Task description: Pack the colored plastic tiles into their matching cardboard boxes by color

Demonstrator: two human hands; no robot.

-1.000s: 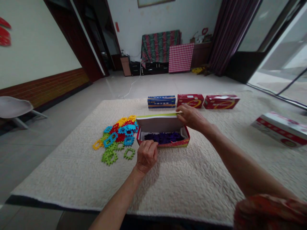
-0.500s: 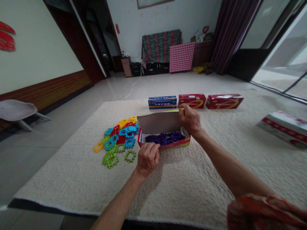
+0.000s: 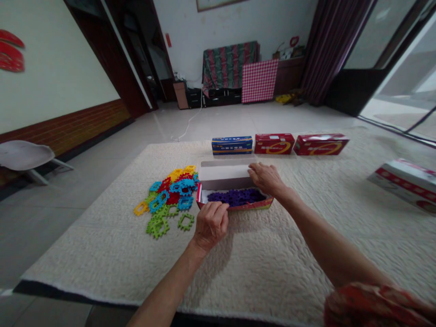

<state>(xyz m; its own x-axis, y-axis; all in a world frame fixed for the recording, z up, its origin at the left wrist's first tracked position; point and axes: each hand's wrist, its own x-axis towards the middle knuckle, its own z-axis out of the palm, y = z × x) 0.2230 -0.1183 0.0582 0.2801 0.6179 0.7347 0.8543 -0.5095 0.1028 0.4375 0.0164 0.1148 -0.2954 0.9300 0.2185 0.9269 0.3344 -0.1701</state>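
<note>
A red cardboard box [image 3: 250, 205] lies open on the cream cloth, filled with purple plastic puzzle pieces [image 3: 235, 196]. Its white lid flap [image 3: 223, 175] leans back behind the opening. My right hand [image 3: 266, 178] grips the flap's right end, fingers curled over its edge. My left hand [image 3: 211, 223] is closed on the box's near left front wall. To the left of the box lies a heap of loose pieces [image 3: 166, 195] in blue, red, yellow and green.
A blue box [image 3: 232, 145] and two red boxes [image 3: 274, 143] [image 3: 320, 144] stand in a row behind. Another red and white box [image 3: 405, 184] lies at the far right. The cloth-covered table's [image 3: 272, 263] edge runs along the near left. A white chair [image 3: 20, 156] stands on the left.
My right hand has swung the lid flap from upright to leaning further back and lower. My left hand has stayed on the box's front.
</note>
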